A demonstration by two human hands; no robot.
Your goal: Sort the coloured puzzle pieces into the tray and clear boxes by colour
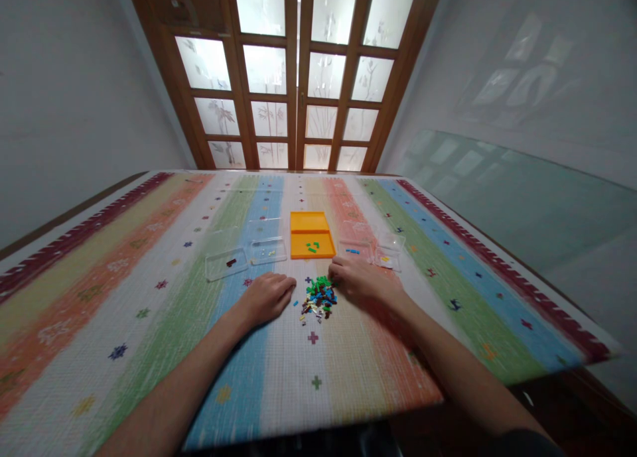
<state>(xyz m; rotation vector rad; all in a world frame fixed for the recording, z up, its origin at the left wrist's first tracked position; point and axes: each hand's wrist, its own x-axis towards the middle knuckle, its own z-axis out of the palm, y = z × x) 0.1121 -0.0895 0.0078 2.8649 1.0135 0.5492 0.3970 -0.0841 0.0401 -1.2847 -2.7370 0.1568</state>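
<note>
Heap of small toy bricks [320, 299], green and blue mixed with dark and pale pieces, is lying on the striped tablecloth [287, 384] between the two hands, its ragged long axis running toward and away from the person. Right hand [354, 279] is looking nearer: its fingertips are sitting at the heap's far right edge, the bulk lying leftward and bodyward of them. Those fingers are bunching narrow; whether they are pinching a brick, cannot tell. Left hand [269, 296] is resting low, just left of the heap, fingers curling together; contents hidden, cannot tell. Stray blue brick [295, 303] is lying between it and the heap. Beyond, orange box [311, 219] is standing open, its near half holding green bricks [312, 249]. Two clear trays are flanking it leftward, the outer [216, 266] holding dark bricks [231, 262], the inner [259, 247] pale ones [271, 253]. Rightward, blue bricks [352, 251] and yellow pieces [386, 259] are lying in clear containers close behind the right hand, crowding that side. Open cloth is stretching nearward to the table edge.
</note>
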